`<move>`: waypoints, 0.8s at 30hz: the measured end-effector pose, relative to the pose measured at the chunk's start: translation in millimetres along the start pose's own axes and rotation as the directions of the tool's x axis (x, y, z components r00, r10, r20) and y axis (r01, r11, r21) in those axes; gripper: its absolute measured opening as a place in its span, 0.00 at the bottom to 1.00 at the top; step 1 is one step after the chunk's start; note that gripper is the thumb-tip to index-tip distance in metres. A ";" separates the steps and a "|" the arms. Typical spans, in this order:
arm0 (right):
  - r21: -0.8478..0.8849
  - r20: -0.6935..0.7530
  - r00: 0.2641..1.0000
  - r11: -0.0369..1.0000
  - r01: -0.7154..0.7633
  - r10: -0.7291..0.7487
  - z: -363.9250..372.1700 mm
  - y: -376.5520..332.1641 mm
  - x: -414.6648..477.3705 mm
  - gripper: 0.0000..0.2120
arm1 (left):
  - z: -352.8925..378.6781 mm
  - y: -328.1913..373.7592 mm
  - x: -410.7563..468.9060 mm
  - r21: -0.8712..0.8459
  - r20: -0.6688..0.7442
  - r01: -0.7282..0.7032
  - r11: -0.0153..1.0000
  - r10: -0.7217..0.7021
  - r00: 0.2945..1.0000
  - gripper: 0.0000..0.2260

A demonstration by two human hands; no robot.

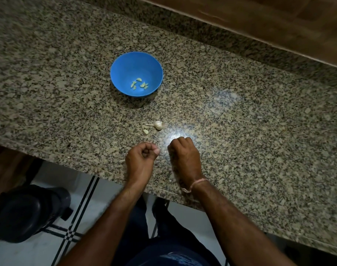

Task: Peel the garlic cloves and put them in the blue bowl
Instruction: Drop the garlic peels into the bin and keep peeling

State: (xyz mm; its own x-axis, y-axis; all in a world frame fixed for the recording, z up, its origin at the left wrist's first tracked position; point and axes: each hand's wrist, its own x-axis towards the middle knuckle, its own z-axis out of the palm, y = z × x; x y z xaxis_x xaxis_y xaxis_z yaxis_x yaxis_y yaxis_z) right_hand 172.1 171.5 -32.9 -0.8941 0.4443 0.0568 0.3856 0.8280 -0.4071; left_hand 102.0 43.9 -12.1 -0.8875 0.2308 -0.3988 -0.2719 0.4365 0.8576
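1. The blue bowl (136, 73) is sitting on the granite counter (260, 131) a little left of centre in the upper half of the frame, and several peeled cloves (139, 84) are lying at its bottom, so part of the job looks done.
2. Below the bowl, near the middle of the frame, what remains of the garlic head (157, 124) is resting on the counter with its stalk pointing left, still wearing its papery skin.
3. Just below and left of it, a loose clove (145, 131) is lying apart from the head; whether it is peeled is too small to tell.
4. The left hand (141, 156) is hovering over the near edge of the counter, its grip curled tight with the thumb pressed against the fingers; whether it is pinching a clove or a scrap of skin cannot be told.
5. The right hand (184, 153) is sitting just beside it, knuckles up and fingers curled under; what its grip is holding, if anything, is hidden.
6. Judging from this, the task is midway: the remaining head still needs breaking up, peeling and carrying to the bowl.
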 end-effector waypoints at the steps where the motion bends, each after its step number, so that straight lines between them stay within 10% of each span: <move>1: -0.036 0.030 1.000 0.999 0.002 -0.001 -1.1 0.4 -2.4 0.04 | -0.2 0.1 -1.0 -0.005 0.006 0.000 1.000 0.000 1.000 0.07; 6: 0.273 0.198 0.966 0.937 -0.216 0.165 -8.6 -21.9 -16.6 0.10 | -8.8 -5.4 -7.0 -0.050 0.003 0.024 0.998 -0.024 1.000 0.04; 9: 0.625 0.405 0.850 0.577 -0.526 0.337 -11.8 -40.7 -14.4 0.09 | -25.0 -9.7 -11.7 -0.076 -0.024 0.030 0.997 -0.032 0.999 0.05; 14: 0.715 0.646 0.705 0.089 -0.693 0.292 -8.9 -101.9 -15.5 0.12 | -73.8 -25.2 -22.9 -0.142 -0.110 0.017 0.990 -0.033 0.993 0.06; 24: 0.587 0.809 0.584 -0.023 -0.810 0.070 90.5 -294.6 -81.2 0.17 | -274.1 -140.6 -86.3 -0.257 -0.356 0.045 0.965 -0.137 0.924 0.10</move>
State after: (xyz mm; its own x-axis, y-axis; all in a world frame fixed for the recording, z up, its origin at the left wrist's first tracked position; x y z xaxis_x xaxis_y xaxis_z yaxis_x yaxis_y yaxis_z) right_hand 110.5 -139.5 -0.1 -0.6795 0.0407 -0.7325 0.5812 -0.5796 -0.5713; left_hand 114.8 -275.8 -9.3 -0.9154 -0.1566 -0.3708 -0.3976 0.2084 0.8936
